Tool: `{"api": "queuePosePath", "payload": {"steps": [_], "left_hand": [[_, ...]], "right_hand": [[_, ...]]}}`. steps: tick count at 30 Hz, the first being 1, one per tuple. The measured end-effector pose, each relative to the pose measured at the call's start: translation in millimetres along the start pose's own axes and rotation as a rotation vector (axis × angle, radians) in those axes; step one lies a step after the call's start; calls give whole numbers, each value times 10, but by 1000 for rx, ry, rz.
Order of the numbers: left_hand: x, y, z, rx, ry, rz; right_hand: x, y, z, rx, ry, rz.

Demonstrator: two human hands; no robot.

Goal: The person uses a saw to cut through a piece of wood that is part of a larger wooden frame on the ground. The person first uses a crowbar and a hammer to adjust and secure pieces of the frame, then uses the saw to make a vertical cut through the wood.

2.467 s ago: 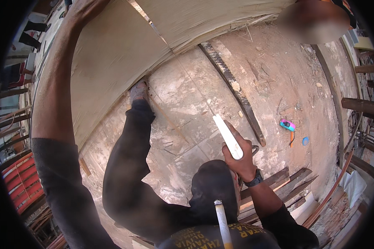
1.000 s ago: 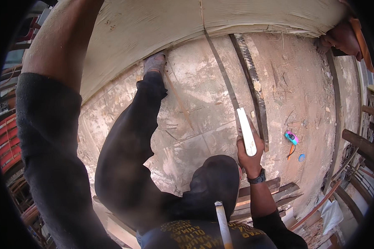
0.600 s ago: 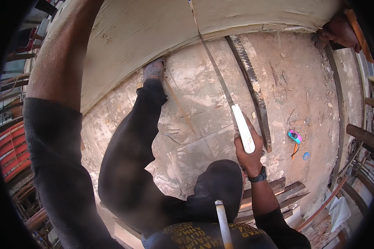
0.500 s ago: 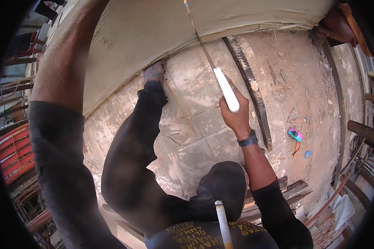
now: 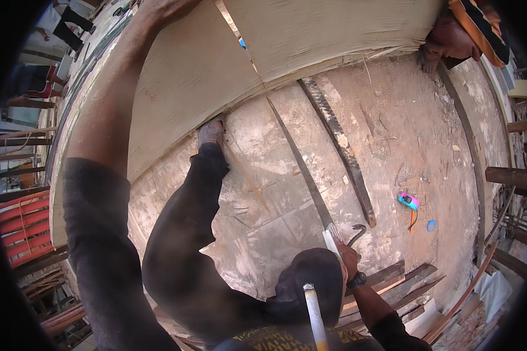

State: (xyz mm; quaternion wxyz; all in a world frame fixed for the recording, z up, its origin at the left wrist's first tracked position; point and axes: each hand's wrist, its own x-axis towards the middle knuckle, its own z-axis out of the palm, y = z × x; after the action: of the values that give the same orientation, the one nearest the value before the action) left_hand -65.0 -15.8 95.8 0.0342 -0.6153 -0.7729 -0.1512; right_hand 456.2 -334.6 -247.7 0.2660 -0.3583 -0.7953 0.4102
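My right hand is wrapped round the white handle of a handsaw, down near my knee. The saw's long blade slants up and away to the near edge of a pale plywood sheet, where its tip meets a narrow cut. That cut runs on up the sheet, and a small blue spot shows in it. At the top left, my left hand rests over the sheet; the picture's edge cuts off its fingers. A dark hooked bar lies on the floor beside my right hand.
Another person's hand is at the sheet's right corner. On the floor lie a dark timber strip, a pink and turquoise tape measure and a blue ring. My foot touches the sheet's edge. A cigarette juts up near me.
My right hand has drawn the saw back toward me, so most of the blade is out of the cut. The view has shifted, showing more of the cut and my left hand.
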Motion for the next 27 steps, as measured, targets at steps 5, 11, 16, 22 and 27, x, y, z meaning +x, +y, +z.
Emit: {"api": "queuePosePath", "payload": {"steps": [5, 11, 16, 22, 27], "left_hand": [[-161, 147, 36, -26, -17, 43], [-135, -46, 71, 14, 77, 70], [-122, -224, 119, -42, 32, 137], [-97, -25, 153, -110, 9, 125], [-98, -125, 136, -80, -6, 127]], "right_hand": [[-321, 129, 247, -122, -9, 83], [347, -14, 151, -97, -1020, 415], [2618, 67, 721, 738, -270, 534], [5024, 612, 1395, 1569, 553, 711], [5268, 467, 1615, 1710, 538, 604]]}}
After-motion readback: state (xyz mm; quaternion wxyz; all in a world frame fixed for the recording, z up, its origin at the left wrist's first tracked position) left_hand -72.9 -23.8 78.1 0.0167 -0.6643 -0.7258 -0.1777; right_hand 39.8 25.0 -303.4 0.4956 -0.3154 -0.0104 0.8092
